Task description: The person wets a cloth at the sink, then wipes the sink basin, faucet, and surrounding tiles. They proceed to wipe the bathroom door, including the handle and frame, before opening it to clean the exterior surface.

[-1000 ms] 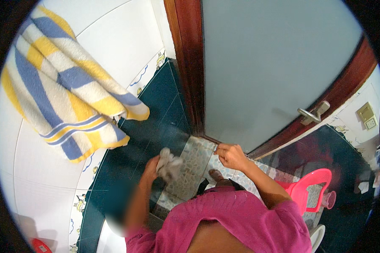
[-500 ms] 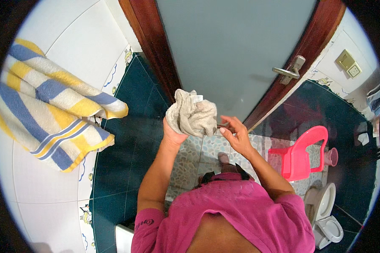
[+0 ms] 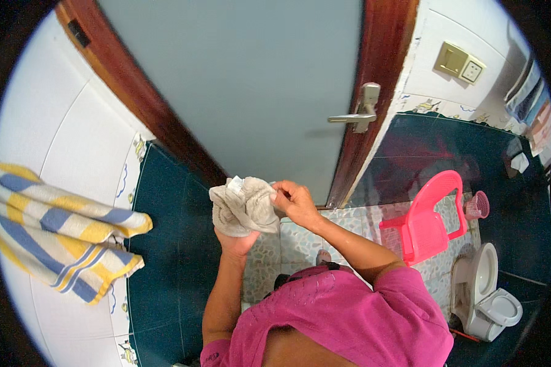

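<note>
A bunched, greyish-beige terry cloth (image 3: 246, 208) with a small white tag is held up in front of the door. My left hand (image 3: 236, 242) carries it from below; the palm heel shows and the fingers are hidden under the fabric. At the cloth's right side my right hand (image 3: 295, 203) pinches its edge between thumb and fingers.
Ahead is a grey door (image 3: 239, 79) with a metal handle (image 3: 358, 116). A checked towel (image 3: 61, 226) hangs on the left wall. To the right stand a pink plastic chair (image 3: 425, 235), a small pink basket (image 3: 477, 205) and a white toilet (image 3: 485, 269).
My right hand, apart from the main bundle before, now grips the cloth's right edge. In the picture, the cloth sits lower and further left as the view has shifted.
</note>
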### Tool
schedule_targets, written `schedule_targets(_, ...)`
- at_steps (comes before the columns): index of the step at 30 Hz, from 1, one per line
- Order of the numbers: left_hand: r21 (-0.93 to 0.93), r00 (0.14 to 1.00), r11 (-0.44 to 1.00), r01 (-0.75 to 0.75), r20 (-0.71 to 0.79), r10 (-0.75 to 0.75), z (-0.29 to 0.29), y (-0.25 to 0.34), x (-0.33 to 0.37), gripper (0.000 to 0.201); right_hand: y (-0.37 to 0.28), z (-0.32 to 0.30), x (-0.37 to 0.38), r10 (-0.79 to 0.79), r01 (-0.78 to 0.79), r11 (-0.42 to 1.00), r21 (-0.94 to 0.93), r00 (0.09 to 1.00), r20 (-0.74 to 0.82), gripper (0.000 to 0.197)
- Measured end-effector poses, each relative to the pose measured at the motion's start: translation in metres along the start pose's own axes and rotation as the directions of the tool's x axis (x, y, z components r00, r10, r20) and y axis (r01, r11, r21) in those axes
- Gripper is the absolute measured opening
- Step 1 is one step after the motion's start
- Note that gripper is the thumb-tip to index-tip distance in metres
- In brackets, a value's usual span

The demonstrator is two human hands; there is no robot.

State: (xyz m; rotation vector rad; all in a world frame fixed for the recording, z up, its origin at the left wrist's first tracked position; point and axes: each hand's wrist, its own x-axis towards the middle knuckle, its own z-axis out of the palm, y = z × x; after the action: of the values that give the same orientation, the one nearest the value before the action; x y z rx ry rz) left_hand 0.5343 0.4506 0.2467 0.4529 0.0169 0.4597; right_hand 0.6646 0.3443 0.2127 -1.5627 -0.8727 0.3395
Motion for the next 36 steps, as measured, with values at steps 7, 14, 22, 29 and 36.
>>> schedule_targets(7, -0.040, 0.997, 0.997, -0.071, -0.003, 0.071, 0.093, -0.009, 0.059, 0.087, 0.003, -0.108, 0.037, -0.418, 0.160, 0.865, -0.475, 0.754, -0.507, 0.051)
schedule_targets(14, 0.306, 0.730, 0.683, -0.663, 0.468, 0.499, 0.185, -0.045, 0.156, 0.053, 0.010, -0.211, 0.079, -0.594, 0.026, 0.728, -0.685, 0.524, -0.611, 0.035)
schedule_targets(22, -0.048, -0.048, -0.810, -0.584, 0.999, -0.025, 0.242, -0.119, 0.248, 0.042, 0.029, -0.207, 0.108, -0.810, 0.460, 0.422, -0.781, 0.578, -0.097, 0.011)
schedule_targets(29, -0.019, 0.193, -0.838, -0.546, 0.970, -0.147, 0.219, -0.167, 0.297, 0.055, 0.017, -0.223, 0.096, -0.761, 0.368, 0.474, -0.800, 0.628, -0.162, 0.008)
schedule_targets(36, 0.038, -0.084, -0.802, -0.596, 0.990, 0.110, 0.368, -0.093, 0.298, 0.054, 0.024, -0.209, 0.098, -0.779, 0.374, 0.467, -0.801, 0.603, -0.173, 0.009)
